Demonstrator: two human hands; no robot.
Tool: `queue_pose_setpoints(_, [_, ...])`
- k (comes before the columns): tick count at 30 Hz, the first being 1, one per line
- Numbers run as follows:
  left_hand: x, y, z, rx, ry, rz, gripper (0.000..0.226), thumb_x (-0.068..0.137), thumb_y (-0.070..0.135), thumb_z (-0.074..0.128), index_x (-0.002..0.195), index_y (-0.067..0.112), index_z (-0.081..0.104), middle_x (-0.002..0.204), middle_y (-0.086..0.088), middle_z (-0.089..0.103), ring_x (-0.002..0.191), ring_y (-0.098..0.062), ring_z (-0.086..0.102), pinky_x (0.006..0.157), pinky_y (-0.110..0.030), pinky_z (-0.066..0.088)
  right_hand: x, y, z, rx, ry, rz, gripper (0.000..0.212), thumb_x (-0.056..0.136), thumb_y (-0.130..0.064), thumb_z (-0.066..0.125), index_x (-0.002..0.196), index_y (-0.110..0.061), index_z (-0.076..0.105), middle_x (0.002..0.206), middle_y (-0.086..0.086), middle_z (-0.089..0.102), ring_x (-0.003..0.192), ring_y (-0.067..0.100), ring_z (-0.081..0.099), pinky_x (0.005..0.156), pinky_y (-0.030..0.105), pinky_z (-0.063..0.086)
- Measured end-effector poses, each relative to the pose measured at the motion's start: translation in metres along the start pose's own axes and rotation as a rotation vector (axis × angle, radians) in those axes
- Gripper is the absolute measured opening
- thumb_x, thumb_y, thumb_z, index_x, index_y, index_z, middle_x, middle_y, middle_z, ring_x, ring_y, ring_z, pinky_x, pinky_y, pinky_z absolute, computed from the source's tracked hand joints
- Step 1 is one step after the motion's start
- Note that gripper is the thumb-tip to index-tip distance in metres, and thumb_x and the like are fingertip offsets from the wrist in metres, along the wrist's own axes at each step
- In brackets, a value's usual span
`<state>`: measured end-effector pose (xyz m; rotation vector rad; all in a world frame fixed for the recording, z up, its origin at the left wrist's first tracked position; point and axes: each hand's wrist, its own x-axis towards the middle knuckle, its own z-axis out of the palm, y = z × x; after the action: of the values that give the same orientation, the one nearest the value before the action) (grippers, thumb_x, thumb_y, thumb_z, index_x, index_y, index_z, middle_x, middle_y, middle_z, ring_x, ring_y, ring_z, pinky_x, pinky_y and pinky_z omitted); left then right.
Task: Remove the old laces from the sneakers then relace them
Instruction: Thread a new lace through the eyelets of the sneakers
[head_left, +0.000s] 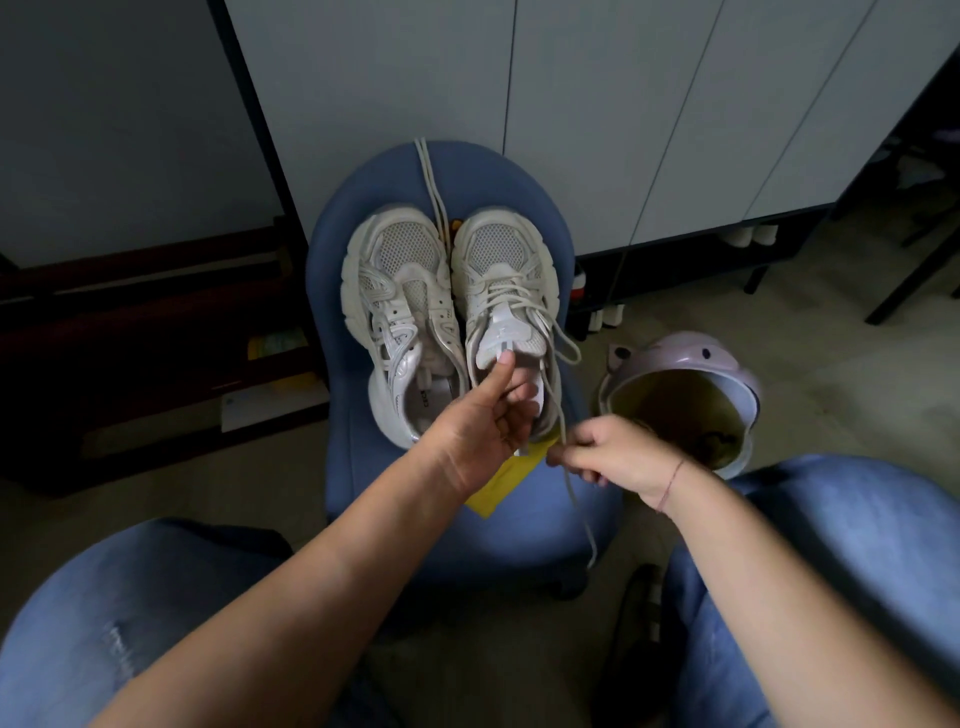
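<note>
Your left hand (483, 426) gripped the laced sneaker (506, 265) at its opening, thumb pressed on the tongue and fingers curled inside the collar. Your right hand (613, 454), at the 4 o'clock side of that shoe, pinched the lace (560, 415) between thumb and fingers. The lace ran up from the pinch toward the upper eyelets, and its free tail hung down past the hand toward 6 o'clock, over the seat's front edge.

Both shoes stood side by side on the blue chair seat (467, 171), toes pointing to 12 o'clock. The unlaced sneaker (395, 291) sat at the 9 o'clock side of the pair, touching the laced one, with its eyelets bare. A loose lace (431, 182) lay between the two toes and stretched to the seat's 12 o'clock rim.

A yellow sheet (506, 480) showed under the heel of the laced sneaker, below your hands. A pink bin (727, 374) stood on the floor at 3 o'clock from the chair. Your knees in blue jeans (104, 623) framed the view at 7 and 5 o'clock.
</note>
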<state>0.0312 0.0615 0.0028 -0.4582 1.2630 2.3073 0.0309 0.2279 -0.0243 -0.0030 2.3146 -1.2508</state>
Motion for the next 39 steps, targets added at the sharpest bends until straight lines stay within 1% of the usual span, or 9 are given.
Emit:
queue_pose_setpoints(7, [-0.018,-0.018,0.003,0.423,-0.110,0.102,0.029,0.098,0.038,0.051,0.100,0.013,0.065,0.083,0.000,0.070,0.080,-0.015,0.066,0.079,-0.026,0.049,-0.019,-0.024,-0.014,0.719,-0.072,-0.084,0.010,0.084,-0.007,0.057,0.089,-0.003,0.065,0.061,0.001,0.058,0.051,0.007,0.050,0.047,0.015,0.039])
queue_pose_setpoints(13, [-0.023,-0.015,0.002,0.527,-0.094,0.179,0.025,0.104,0.015,0.043,0.089,0.006,0.061,0.047,0.010,0.039,0.042,-0.004,0.033,0.049,-0.014,0.035,-0.010,-0.020,-0.021,1.059,0.242,0.040,0.010,0.090,-0.006,0.056,0.094,-0.005,0.066,0.068,0.002,0.057,0.059,0.008,0.049,0.049,0.014,0.041])
queue_pose_setpoints(17, [-0.022,-0.012,0.001,0.577,-0.083,0.221,0.027,0.105,0.017,0.044,0.087,0.007,0.063,0.046,0.013,0.036,0.045,-0.005,0.027,0.053,-0.019,0.029,-0.015,-0.020,-0.013,0.591,0.548,-0.180,0.027,0.089,-0.003,0.060,0.116,-0.008,0.059,0.082,0.000,0.060,0.060,0.007,0.050,0.051,0.015,0.042])
queue_pose_setpoints(19, [-0.021,-0.012,0.001,0.599,-0.078,0.240,0.027,0.104,0.017,0.045,0.086,0.009,0.064,0.047,0.013,0.035,0.045,-0.005,0.027,0.053,-0.019,0.029,-0.023,-0.031,-0.007,0.343,0.427,-0.413,0.025,0.090,-0.009,0.059,0.114,-0.016,0.060,0.092,0.002,0.063,0.061,0.006,0.052,0.055,0.018,0.045])
queue_pose_setpoints(22, [-0.020,-0.010,0.003,0.602,-0.054,0.264,0.023,0.104,0.015,0.045,0.091,0.007,0.062,0.047,0.013,0.039,0.044,-0.004,0.030,0.052,-0.019,0.032,-0.026,-0.037,-0.002,0.064,0.185,-0.446,0.014,0.090,-0.022,0.062,0.103,-0.026,0.067,0.088,0.006,0.068,0.071,0.015,0.062,0.068,0.029,0.052])
queue_pose_setpoints(27, [-0.021,-0.001,0.000,0.568,-0.065,0.264,0.030,0.105,0.020,0.042,0.086,0.009,0.062,0.050,0.010,0.033,0.047,-0.007,0.027,0.054,-0.019,0.032,-0.018,-0.028,-0.019,0.129,0.393,-0.392,0.010,0.086,-0.018,0.067,0.082,-0.027,0.068,0.081,-0.004,0.068,0.076,0.001,0.060,0.072,0.017,0.049])
queue_pose_setpoints(33, [-0.020,0.005,-0.003,0.550,-0.043,0.276,0.030,0.106,0.020,0.040,0.088,0.010,0.063,0.048,0.012,0.034,0.044,-0.005,0.030,0.055,-0.018,0.034,-0.016,-0.021,-0.035,0.195,0.690,-0.299,0.010,0.091,-0.016,0.061,0.096,-0.021,0.068,0.080,-0.011,0.062,0.073,0.002,0.054,0.068,0.020,0.044])
queue_pose_setpoints(36, [-0.021,0.004,-0.002,0.574,-0.053,0.293,0.030,0.105,0.020,0.042,0.088,0.010,0.064,0.047,0.012,0.034,0.045,-0.006,0.029,0.055,-0.018,0.033,-0.021,-0.028,-0.026,0.078,0.530,-0.446,0.027,0.091,-0.010,0.057,0.111,-0.026,0.065,0.107,-0.013,0.065,0.085,-0.005,0.058,0.075,0.013,0.047])
queue_pose_setpoints(39, [-0.021,0.003,0.001,0.591,-0.058,0.311,0.027,0.103,0.019,0.047,0.087,0.006,0.065,0.046,0.012,0.036,0.046,-0.005,0.030,0.055,-0.020,0.033,-0.026,-0.037,-0.008,0.024,0.233,-0.518,0.031,0.093,-0.011,0.056,0.119,-0.026,0.063,0.107,-0.008,0.068,0.073,-0.004,0.060,0.067,0.014,0.048])
